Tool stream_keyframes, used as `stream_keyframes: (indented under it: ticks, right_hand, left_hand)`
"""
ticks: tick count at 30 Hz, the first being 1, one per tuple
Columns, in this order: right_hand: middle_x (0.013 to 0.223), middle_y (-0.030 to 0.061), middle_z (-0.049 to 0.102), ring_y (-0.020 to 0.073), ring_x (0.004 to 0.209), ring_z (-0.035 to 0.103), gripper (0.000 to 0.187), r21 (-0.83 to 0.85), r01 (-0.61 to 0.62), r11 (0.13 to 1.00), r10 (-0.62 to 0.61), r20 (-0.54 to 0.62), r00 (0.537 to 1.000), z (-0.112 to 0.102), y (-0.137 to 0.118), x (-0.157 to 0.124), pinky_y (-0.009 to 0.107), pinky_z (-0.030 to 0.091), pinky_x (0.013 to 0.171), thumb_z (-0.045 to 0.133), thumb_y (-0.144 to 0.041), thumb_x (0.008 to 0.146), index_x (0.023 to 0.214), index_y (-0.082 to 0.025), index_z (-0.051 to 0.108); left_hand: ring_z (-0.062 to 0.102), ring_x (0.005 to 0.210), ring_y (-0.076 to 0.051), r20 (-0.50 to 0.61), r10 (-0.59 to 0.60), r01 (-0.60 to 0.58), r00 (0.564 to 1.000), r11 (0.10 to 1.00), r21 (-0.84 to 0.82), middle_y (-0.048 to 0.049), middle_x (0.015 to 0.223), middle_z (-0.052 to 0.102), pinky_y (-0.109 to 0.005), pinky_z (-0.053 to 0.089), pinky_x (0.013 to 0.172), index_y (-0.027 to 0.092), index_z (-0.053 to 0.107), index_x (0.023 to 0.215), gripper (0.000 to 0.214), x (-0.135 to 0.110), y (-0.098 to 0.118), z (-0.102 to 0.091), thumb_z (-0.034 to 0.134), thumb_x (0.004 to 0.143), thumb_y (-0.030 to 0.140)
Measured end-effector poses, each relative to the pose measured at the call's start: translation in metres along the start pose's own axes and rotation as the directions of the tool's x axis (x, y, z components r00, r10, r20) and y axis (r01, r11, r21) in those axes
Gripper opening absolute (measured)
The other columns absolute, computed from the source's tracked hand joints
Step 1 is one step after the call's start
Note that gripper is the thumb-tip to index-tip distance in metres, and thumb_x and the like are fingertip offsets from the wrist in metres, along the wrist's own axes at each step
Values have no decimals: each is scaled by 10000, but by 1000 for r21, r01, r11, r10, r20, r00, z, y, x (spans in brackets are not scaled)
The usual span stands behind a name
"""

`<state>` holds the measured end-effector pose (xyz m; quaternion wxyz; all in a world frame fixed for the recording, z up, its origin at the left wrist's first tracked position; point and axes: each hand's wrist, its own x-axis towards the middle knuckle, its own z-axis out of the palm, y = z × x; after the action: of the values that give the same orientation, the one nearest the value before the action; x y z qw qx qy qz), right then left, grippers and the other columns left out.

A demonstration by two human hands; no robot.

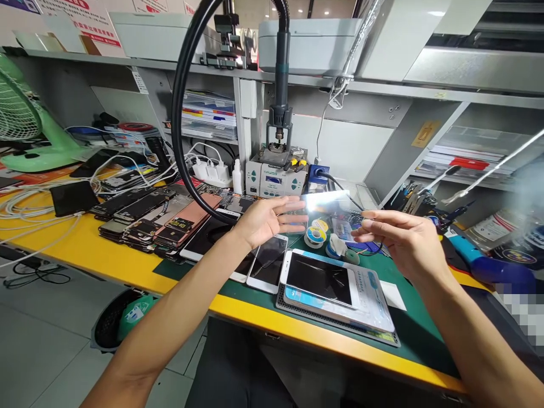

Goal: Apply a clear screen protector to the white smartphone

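My left hand (272, 220) is raised over the phones with its fingers stretched out and holds nothing. Across from it, my right hand (406, 238) has thumb and fingers pinched together; whatever may be between them I cannot make out. A black cable (340, 184) runs close to those fingertips. Between the hands glows a bright white strip (327, 201), too glaring to identify. Below them, a white phone (321, 279) with a dark, marked screen lies on a flat box (374, 300). Another white phone (268, 263) lies to its left, partly behind my left forearm.
A hot-air station (274, 175) with a thick black hose (177, 113) stands at the back. Solder spools (314, 235) sit mid-bench. Stacked phone parts (140, 212), white cables (25, 212) and a green fan (46, 133) occupy the left. Tools and bottles (493, 229) stand right.
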<state>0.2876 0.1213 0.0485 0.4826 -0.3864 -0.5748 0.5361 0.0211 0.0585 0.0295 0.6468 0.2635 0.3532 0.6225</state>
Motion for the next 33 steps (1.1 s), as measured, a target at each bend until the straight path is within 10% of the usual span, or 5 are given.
stream_keyframes:
  ticks: [33]
  right_hand:
    - [663, 75, 770, 239, 572, 758, 288, -29, 35, 999, -35, 4, 999, -2, 6, 3, 298, 667, 589, 960, -241, 547, 789, -147, 834]
  left_hand:
    - [799, 932, -391, 48, -46, 44, 998, 998, 35, -212, 1160, 790, -623, 618, 916, 52, 745, 1110, 269, 2, -2, -3, 560, 950, 162]
